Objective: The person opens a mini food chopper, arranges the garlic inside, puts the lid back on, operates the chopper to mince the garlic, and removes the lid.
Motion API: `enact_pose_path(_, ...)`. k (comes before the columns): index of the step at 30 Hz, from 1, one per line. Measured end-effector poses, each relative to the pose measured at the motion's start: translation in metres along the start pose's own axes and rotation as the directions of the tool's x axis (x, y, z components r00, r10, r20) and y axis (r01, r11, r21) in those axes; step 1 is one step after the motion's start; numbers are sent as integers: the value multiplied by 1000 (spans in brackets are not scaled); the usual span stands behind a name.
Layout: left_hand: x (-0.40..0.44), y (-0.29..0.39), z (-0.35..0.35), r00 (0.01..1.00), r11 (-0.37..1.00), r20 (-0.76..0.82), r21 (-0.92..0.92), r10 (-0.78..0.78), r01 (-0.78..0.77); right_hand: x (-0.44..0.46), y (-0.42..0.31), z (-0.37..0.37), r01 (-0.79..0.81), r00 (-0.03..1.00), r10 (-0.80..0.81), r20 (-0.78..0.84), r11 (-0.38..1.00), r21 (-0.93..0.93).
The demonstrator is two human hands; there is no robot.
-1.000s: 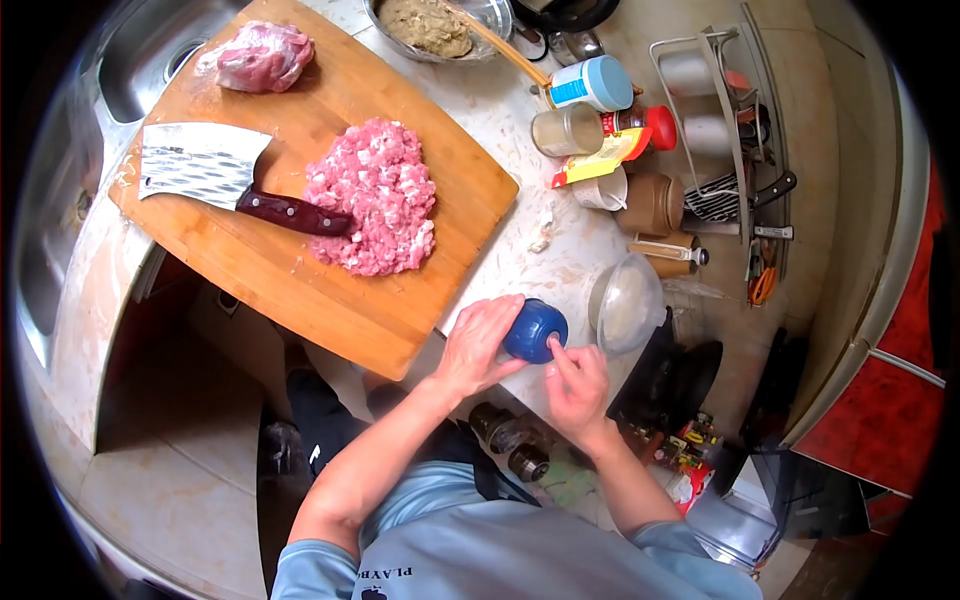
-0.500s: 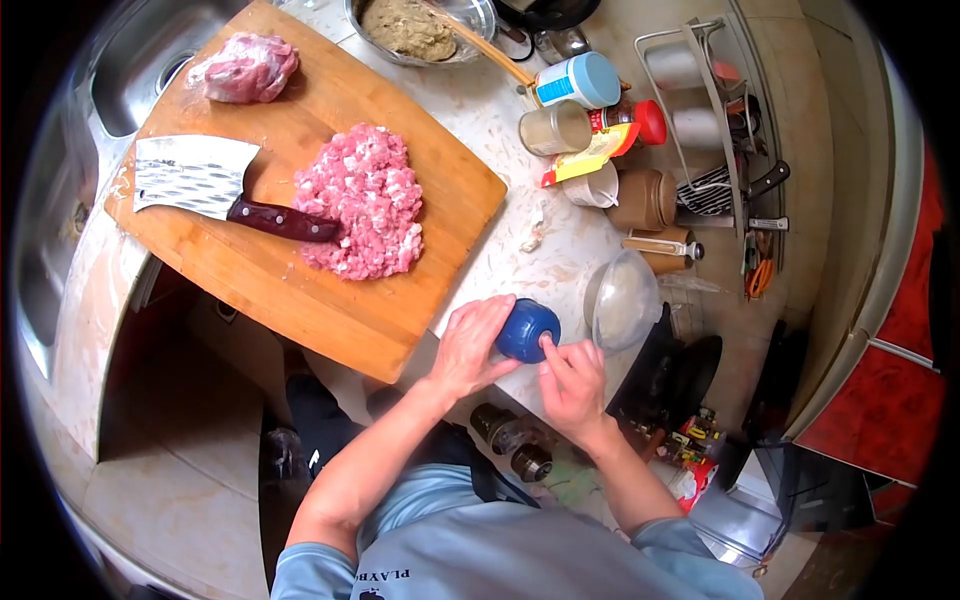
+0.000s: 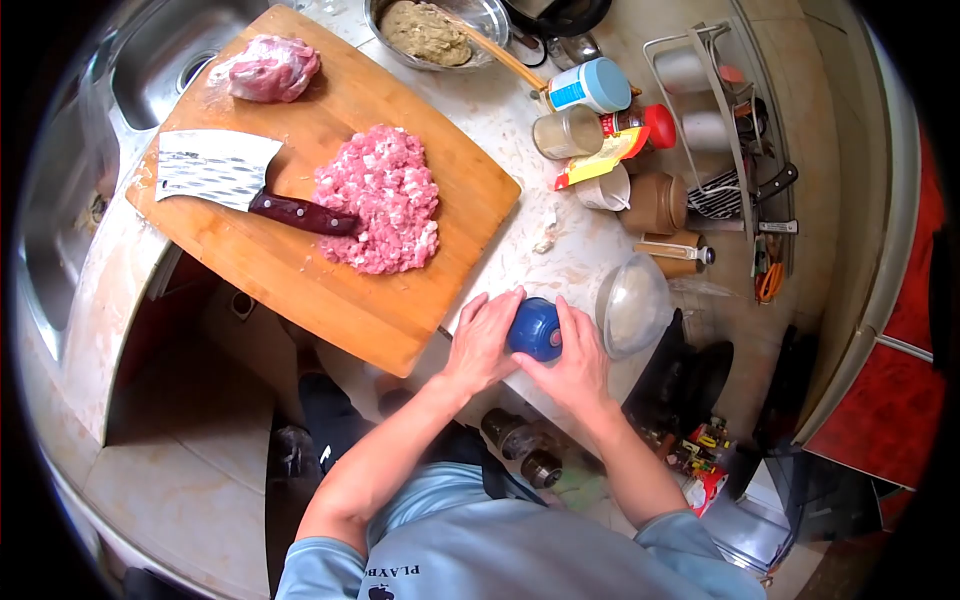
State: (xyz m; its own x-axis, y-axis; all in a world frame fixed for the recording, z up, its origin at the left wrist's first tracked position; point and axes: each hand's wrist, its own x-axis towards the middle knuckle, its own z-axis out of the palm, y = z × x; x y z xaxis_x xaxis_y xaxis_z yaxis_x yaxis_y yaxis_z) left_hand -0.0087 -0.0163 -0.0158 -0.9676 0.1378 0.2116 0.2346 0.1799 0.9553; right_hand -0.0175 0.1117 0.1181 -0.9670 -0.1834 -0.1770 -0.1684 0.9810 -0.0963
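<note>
A round blue object with a small pinkish spot on its side is between my hands at the counter's front edge. My left hand wraps its left side, and my right hand grips its right side with fingers and thumb. Up and to the left, a wooden board bears a heap of chopped pink meat, a whole piece of meat and a cleaver, whose dark handle touches the heap.
A clear plastic container stands just right of my right hand. Jars and packets, among them a blue-lidded tub, line the back. A metal bowl holds a brownish mixture. The sink lies at the upper left; a rack holds knives at the right.
My right hand has gone from touching the pinkish spot with a fingertip to gripping the blue object's right side. The view has shifted slightly.
</note>
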Motion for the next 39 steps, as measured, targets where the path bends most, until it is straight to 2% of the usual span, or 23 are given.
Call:
enact_pose_path(4,-1,0,1,1000,1000,12,-2,-13,13,4,2,-5,48,999,-48,-21,999,14)
enact_pose_path(6,-1,0,1,1000,1000,7,5,-14,14,6,-1,-13,120,988,-116,-102,992,31)
enact_pose_path(10,0,0,2,997,999,50,6,-51,51,2,2,-27,74,995,-67,-80,994,85)
enact_pose_path(13,0,0,-3,998,999,58,42,-6,4,-6,15,-34,9,999,0,-47,984,176)
enact_pose_path(15,-1,-1,-8,994,1000,105,23,-7,5,-16,28,-30,-210,976,210,61,819,534)
enact_pose_path(16,0,0,-10,992,999,127,28,-22,19,-20,34,-30,-271,961,247,126,743,612)
enact_pose_path(20,-1,-2,-9,984,998,173,48,-51,43,-32,49,-20,-248,962,253,104,645,723)
enact_pose_path(22,1,0,-9,977,995,192,68,-91,79,-33,48,-18,-280,947,274,170,442,852)
enact_pose_path(26,-1,-3,2,987,992,139,104,-85,70,-28,36,-20,-308,939,284,195,438,845)
enact_pose_path(29,-1,-1,3,987,990,129,111,-100,86,-25,41,-16,-275,955,245,169,511,814)
enact_pose_path(31,-1,1,1,992,990,90,115,-90,79,-28,60,-5,-295,923,315,222,207,933)
enact_pose_path(32,-1,2,-1,992,990,90,115,-91,80,-32,66,0,-291,912,333,241,108,951)
enact_pose_path(33,0,3,-2,993,992,87,108,-76,66,-36,71,4,-291,912,333,241,109,951)
enact_pose_path(35,1,3,-2,995,995,83,91,-52,44,-43,82,7,-280,881,331,337,-206,937)
enact_pose_path(37,0,0,0,994,995,96,93,-56,47,-42,81,3,-291,876,330,352,-220,931)
enact_pose_path(39,-1,3,0,996,996,80,84,-50,44,-42,77,-3,-268,903,231,362,-356,895)
